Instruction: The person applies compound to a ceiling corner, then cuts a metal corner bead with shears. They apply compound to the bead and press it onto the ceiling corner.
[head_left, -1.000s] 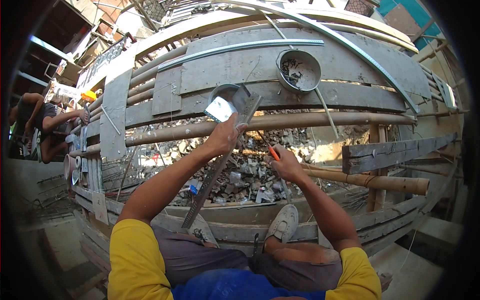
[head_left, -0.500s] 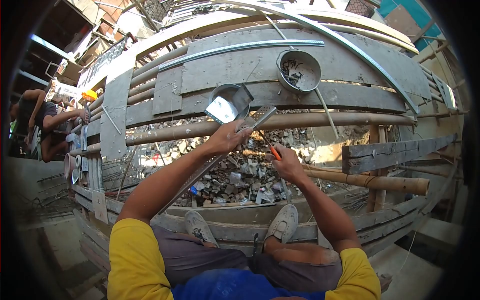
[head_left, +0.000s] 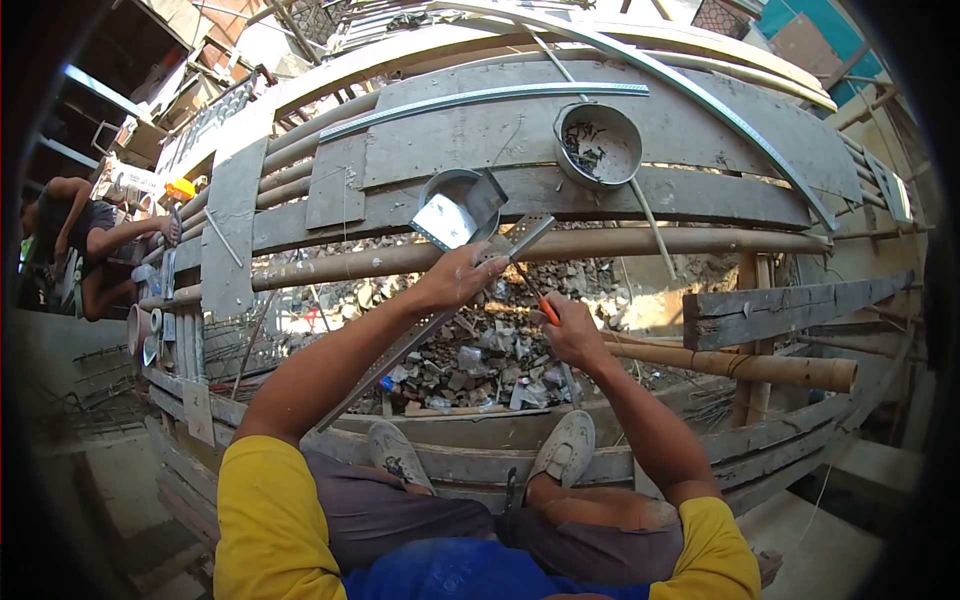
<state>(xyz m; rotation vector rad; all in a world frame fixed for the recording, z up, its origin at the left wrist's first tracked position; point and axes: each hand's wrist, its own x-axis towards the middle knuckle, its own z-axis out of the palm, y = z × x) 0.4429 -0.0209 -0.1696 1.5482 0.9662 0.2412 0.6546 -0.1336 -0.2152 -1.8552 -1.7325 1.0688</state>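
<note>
My left hand (head_left: 465, 275) is closed around a long perforated metal angle strip (head_left: 395, 355), which slants from near my feet up past my fingers. Its holed end (head_left: 532, 232) sticks out beyond the hand, close over the bamboo rail. In my right hand (head_left: 577, 335) is a screwdriver (head_left: 548, 310) with an orange handle, gripped in a fist. Its thin dark shaft points up and left, the tip right at the strip beside my left fingers. Just beyond the left hand stands a metal pot (head_left: 455, 182) with a shiny flat metal piece (head_left: 447, 218) across its top.
A second pot (head_left: 598, 145) holding small dark pieces stands on the plank platform (head_left: 480, 130). Long metal strips (head_left: 480, 95) lie across the boards. Rubble (head_left: 470, 370) shows below the bamboo rail (head_left: 370, 262). A timber beam (head_left: 790, 310) juts in at right. Another person (head_left: 85, 235) sits at far left.
My right hand and the screwdriver have shifted very slightly downward. The left hand keeps its hold on the metal strip in nearly the same place.
</note>
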